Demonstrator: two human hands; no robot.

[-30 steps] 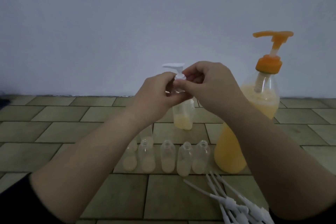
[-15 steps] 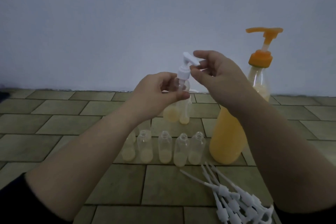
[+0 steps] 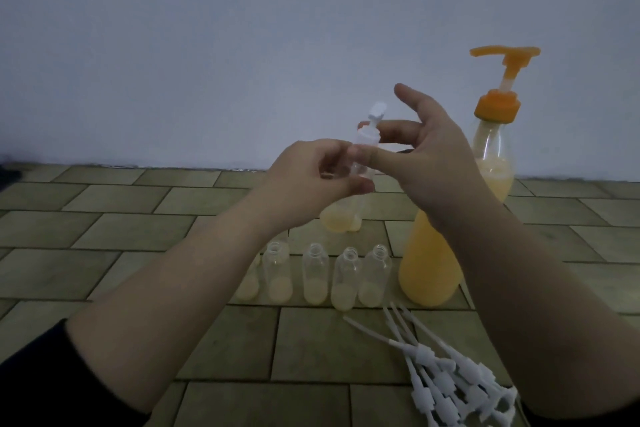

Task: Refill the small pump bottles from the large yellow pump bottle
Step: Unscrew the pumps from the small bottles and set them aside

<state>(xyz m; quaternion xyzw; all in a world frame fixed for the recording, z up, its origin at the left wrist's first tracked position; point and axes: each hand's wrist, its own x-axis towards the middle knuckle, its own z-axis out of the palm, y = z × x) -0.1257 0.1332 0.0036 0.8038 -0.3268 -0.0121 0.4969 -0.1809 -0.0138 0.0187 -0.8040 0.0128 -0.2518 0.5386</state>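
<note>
Small pump bottle [image 3: 360, 163] gripped by left hand [image 3: 311, 177], right hand [image 3: 429, 156] spread, above tiled floor [image 3: 104, 236].

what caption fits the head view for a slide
Left hand holds a small pump bottle while right hand works its white pump, large yellow pump bottle behind.

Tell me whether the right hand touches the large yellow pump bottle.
Cannot tell. In the head view the right hand overlaps the large yellow pump bottle, which looks farther back.
</note>
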